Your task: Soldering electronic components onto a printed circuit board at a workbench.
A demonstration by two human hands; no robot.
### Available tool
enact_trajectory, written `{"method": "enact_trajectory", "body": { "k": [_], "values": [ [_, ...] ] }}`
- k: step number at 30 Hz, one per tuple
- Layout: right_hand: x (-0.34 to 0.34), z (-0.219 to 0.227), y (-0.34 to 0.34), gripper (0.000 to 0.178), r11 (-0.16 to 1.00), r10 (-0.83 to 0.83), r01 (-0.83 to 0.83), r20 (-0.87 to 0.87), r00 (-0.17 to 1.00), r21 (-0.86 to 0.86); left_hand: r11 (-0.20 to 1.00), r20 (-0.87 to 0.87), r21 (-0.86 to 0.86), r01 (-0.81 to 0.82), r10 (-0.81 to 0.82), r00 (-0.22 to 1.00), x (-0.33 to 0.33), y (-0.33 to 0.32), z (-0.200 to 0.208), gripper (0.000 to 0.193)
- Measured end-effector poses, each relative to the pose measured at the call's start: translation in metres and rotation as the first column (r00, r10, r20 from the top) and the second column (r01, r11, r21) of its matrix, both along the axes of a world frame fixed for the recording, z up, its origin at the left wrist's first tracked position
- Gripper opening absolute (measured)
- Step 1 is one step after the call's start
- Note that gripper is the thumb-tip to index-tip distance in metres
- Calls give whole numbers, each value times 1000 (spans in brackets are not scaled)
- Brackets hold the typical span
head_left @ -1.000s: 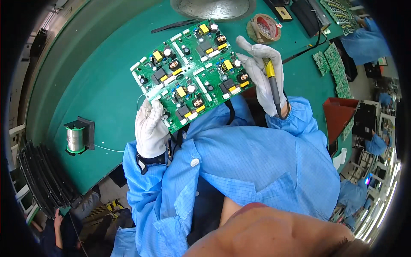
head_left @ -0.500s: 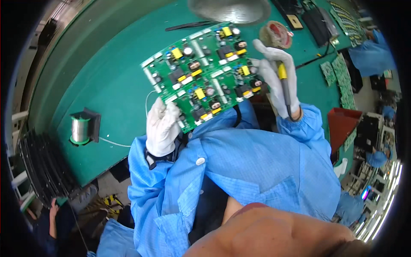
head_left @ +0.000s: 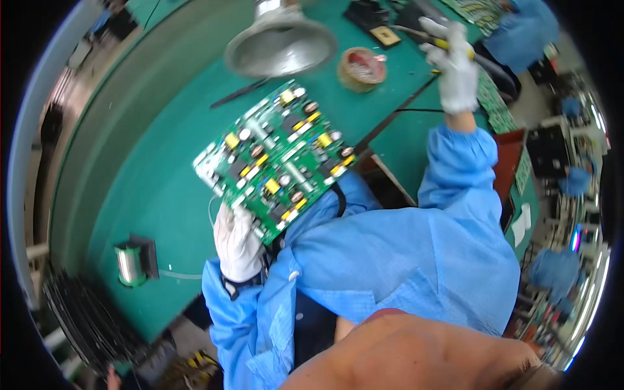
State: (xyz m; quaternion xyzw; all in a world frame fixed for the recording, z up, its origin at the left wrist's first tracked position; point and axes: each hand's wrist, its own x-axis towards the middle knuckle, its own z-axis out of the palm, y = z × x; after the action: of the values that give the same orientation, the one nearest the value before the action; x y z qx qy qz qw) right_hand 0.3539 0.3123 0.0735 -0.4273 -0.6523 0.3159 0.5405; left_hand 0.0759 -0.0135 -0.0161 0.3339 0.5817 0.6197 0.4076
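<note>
My left hand (head_left: 235,240), in a white glove, is closed on the near-left edge of a green circuit board panel (head_left: 286,156). The panel is tilted above the green bench, its upper face crowded with yellow, black and white components. My right hand (head_left: 458,75), also gloved, reaches far right with its fingers closed around a soldering iron (head_left: 442,44) with a yellow grip. The iron points left, close to the yellow sponge (head_left: 385,37) in its black holder. Whether the tip touches anything, I cannot tell.
A metal hood (head_left: 279,49) stands behind the panel, beside dark tweezers (head_left: 239,93) and a tan tape-like ring (head_left: 362,69). A solder spool (head_left: 132,265) sits left, near black racks (head_left: 91,325). Far right are a red bin (head_left: 509,159), more boards (head_left: 492,107) and a blue-sleeved person (head_left: 523,32).
My right hand has left the panel's right edge and moved up and right with the soldering iron. In the picture the panel and my left hand sit lower and farther left; the view has shifted too.
</note>
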Motion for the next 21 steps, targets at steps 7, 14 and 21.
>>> {"method": "enact_trajectory", "body": {
  "k": [7,14,21],
  "values": [
    [0,-26,129,32,969,-196,228,263,945,-97,993,-322,-42,-110,90,943,-3,-2,-8,25],
    [-25,-66,172,41,947,-126,145,86,988,-286,998,-510,62,-21,50,859,-6,3,-2,42],
    [-38,-113,156,22,837,-115,-327,-727,677,-438,996,116,92,-5,-6,993,-7,5,-5,46]
  ]
}}
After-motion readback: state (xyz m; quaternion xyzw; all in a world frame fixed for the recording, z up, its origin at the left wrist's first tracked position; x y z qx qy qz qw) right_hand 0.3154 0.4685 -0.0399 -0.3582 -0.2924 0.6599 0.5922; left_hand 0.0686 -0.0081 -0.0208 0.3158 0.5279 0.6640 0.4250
